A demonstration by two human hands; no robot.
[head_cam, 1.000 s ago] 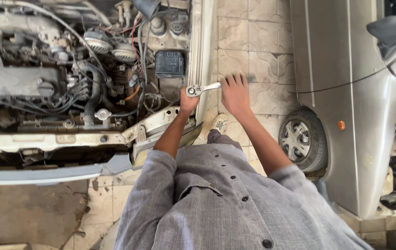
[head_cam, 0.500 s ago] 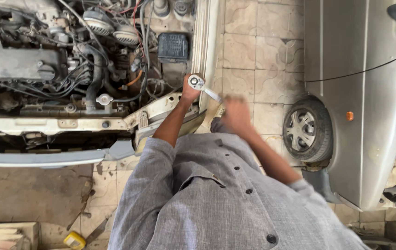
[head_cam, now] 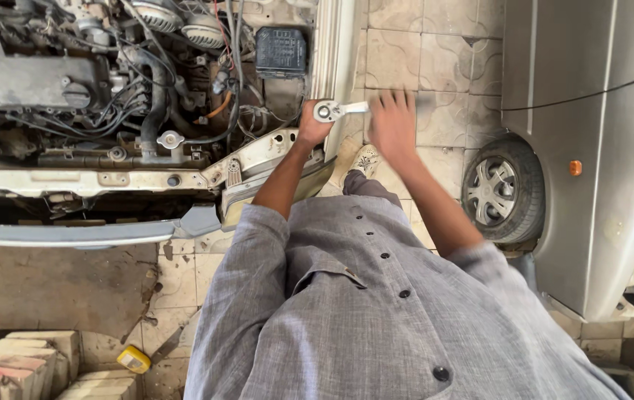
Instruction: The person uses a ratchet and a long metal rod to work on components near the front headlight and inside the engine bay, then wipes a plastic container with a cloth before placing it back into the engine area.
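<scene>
I am looking down past the grey buttoned shirt (head_cam: 376,311) to both arms reaching forward over the tiled floor (head_cam: 435,59). My left hand (head_cam: 309,127) is closing around the head end of a chrome ratchet wrench (head_cam: 335,110), cupping it from below at the fender edge (head_cam: 329,52) of the open engine bay (head_cam: 132,81). My right hand (head_cam: 392,122) is blurring at the handle end; I cannot tell whether it is gripping or lying open. To do this well, I judge the left hand should be steadying the head while the right is sweeping squarely. The wrench is looking bright, with a round head. Beyond, a grey car's wheel (head_cam: 500,191) is standing to the right.
</scene>
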